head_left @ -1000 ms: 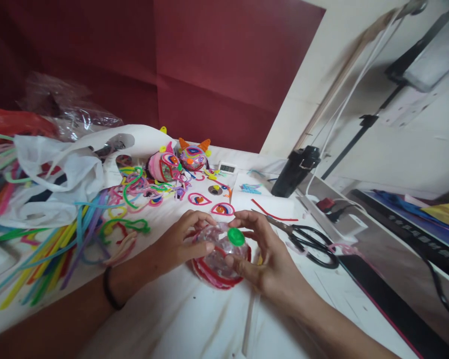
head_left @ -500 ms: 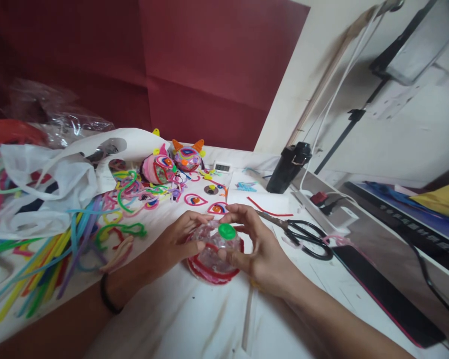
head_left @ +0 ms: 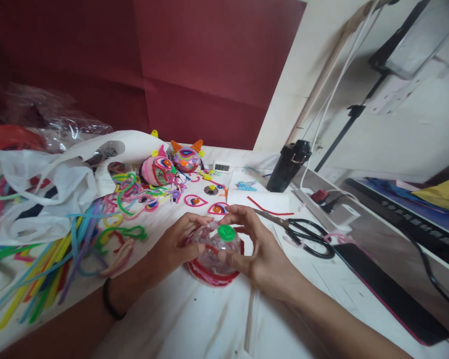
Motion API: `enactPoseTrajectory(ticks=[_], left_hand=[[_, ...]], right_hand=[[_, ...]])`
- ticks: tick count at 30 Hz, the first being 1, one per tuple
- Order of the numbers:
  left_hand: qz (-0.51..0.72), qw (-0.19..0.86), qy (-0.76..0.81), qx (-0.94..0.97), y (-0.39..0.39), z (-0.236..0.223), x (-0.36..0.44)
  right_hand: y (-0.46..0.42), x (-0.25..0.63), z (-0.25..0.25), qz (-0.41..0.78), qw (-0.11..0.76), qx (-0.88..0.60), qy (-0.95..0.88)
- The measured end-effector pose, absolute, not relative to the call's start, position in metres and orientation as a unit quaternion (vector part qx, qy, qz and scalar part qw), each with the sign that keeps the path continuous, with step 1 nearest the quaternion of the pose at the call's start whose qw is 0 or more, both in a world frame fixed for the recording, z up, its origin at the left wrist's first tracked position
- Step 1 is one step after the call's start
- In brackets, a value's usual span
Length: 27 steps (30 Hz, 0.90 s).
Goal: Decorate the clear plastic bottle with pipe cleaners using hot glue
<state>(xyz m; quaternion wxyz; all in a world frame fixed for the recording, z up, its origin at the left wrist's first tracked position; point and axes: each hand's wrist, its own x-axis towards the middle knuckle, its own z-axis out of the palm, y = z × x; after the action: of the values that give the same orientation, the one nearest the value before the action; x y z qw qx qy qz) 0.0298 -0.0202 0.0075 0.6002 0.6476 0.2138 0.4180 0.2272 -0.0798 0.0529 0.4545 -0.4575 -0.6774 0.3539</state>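
Observation:
Between my hands, on the white table, sits a clear plastic ball with red and pink pipe cleaner around its lower part. A green disc is on its upper right. My left hand curls around the ball's left side, thumb pressed on the front. From the right, my right hand grips it, thumb on the front and fingers bent over the back. Just beyond lie two eye shapes of coiled pipe cleaner, the right eye partly behind my fingers and the left eye in full view.
Pipe cleaners spread at left beside a white bag. Two decorated balls, one with orange ears, stand at the back near a small timer. Scissors, a black flask and a dark flat object are at right.
The whole view has shifted, so the scene sits a little further left. My hands stay around the ball with almost the same grip.

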Motion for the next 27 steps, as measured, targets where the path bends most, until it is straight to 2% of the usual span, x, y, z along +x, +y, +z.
enactPoseTrajectory(ticks=[12,27], left_hand=[[0.394,0.64,0.199,0.629,-0.017,0.002,0.026],[0.352,0.691,0.139,0.616,-0.014,0.0,0.02]], right_hand=[[-0.078,0.232,0.043,0.347,0.475,-0.455,-0.669],[-0.081,0.239,0.042,0.394,0.473,-0.465,-0.636]])
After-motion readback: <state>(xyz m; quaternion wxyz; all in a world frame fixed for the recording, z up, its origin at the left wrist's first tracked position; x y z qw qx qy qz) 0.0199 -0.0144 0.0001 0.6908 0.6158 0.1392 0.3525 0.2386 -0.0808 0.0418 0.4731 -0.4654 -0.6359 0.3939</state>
